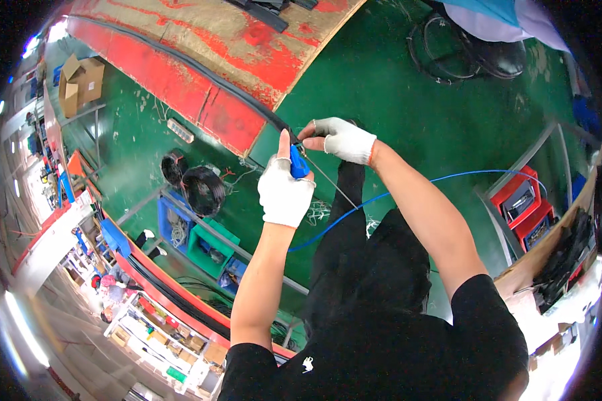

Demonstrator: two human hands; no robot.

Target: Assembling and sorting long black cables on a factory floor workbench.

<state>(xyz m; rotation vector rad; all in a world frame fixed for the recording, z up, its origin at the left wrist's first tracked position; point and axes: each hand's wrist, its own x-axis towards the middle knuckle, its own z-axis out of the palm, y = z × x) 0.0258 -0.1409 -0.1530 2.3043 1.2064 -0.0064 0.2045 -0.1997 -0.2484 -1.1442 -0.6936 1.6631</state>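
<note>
My left hand, in a white glove with bare fingertips, is closed around a small blue hand tool. Its index finger points up along the end of a long black rubber-like strip. Just to the right, my right hand, gloved the same way, has its thumb and fingers bent close together at the strip's end. What they pinch is too small to make out. From between the hands a thin, light-coloured cord or rod slants down toward my leg. The strip lies along the edge of a worn red table.
A blue hose arcs across to red bins on the right. Black coils and a power strip lie on the green floor at left. Blue and green crates stand by a metal rail. A cardboard box is farther back.
</note>
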